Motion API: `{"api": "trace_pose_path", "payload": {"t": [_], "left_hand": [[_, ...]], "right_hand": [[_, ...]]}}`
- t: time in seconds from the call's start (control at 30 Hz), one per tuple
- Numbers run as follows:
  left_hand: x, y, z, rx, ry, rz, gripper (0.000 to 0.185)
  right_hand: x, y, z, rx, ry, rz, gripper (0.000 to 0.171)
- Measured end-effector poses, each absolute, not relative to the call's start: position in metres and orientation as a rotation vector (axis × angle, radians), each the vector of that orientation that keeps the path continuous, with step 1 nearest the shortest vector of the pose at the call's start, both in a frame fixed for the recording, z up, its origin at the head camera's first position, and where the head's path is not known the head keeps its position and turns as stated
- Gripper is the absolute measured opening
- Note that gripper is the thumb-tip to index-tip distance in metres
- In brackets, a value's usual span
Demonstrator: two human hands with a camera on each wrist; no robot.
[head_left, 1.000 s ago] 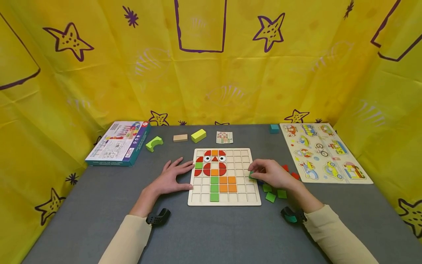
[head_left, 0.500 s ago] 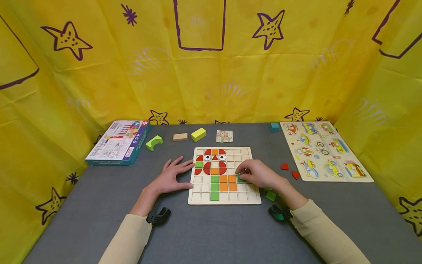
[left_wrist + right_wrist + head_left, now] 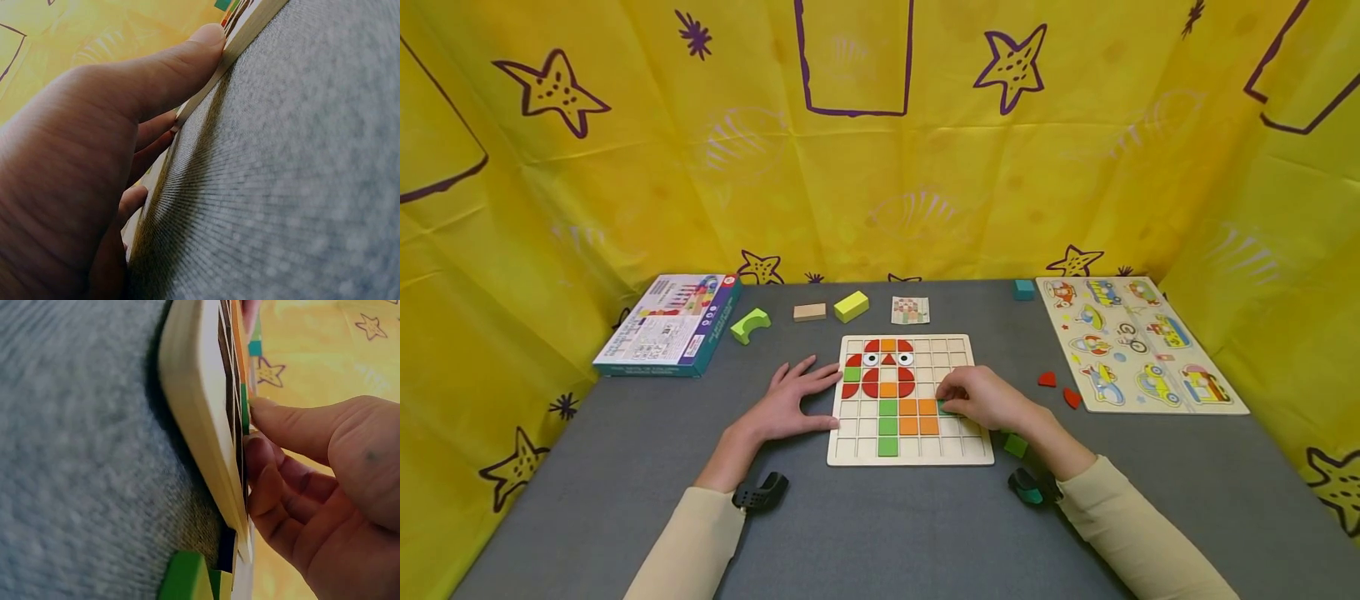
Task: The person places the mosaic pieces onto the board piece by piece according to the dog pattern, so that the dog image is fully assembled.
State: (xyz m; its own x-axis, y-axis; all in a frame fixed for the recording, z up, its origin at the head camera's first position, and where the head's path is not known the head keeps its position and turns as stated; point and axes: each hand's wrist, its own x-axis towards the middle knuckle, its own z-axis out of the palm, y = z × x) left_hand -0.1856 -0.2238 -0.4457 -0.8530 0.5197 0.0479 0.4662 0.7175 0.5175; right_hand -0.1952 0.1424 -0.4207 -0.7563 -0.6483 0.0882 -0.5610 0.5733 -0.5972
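Note:
A pale wooden grid board (image 3: 928,451) lies mid-table, bearing a bird-like pattern of red, orange and green tiles, with two eye pieces. On its right half, just right of the orange squares (image 3: 918,417), my right hand (image 3: 988,397) pinches a green square tile (image 3: 948,407) between thumb and fingers. The right wrist view has this green tile (image 3: 245,409) low in the grid, under the thumb tip. My left hand (image 3: 786,406) lies at the board's left edge, fingers spread and fairly straight, thumb and fingertips touching the rim.
Loose green tiles (image 3: 1016,445) lie partly hidden beneath my right wrist, with two red pieces (image 3: 1047,379) beyond. Behind the board are a pattern card (image 3: 911,311), a yellow block (image 3: 852,307) and a green arch block (image 3: 751,326). A box (image 3: 666,325) stands left, a vehicle puzzle (image 3: 1138,346) right.
My right hand has carried the green tile left from beside the board onto the grid and lowered it beside the orange squares. My left hand has stayed at the board's edge.

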Motion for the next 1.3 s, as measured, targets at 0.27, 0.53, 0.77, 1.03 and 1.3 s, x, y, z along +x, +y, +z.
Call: {"api": "trace_pose_path", "payload": {"t": [0.27,0.53,0.77,1.03,1.3], "left_hand": [[-0.187,-0.225,-0.448,0.813,2.822,0.807,0.085],[-0.188,-0.224,-0.448,0.820,2.824,0.800,0.085],[-0.186,-0.224,-0.446,0.804,2.825,0.789,0.085],[-0.186,-0.223,-0.447,0.797,2.812,0.790,0.085],[-0.187,-0.224,-0.447,0.798,2.811,0.800,0.085]], "right_hand": [[-0.196,0.158,-0.415,-0.937,2.613,-1.016,0.014],[-0.194,0.190,-0.418,-0.904,2.656,-1.013,0.015],[-0.186,0.211,-0.420,-0.920,2.604,-1.025,0.014],[-0.176,0.229,-0.421,-0.944,2.620,-0.962,0.019],[-0.174,0.230,-0.423,-0.982,2.629,-0.927,0.017]]}}
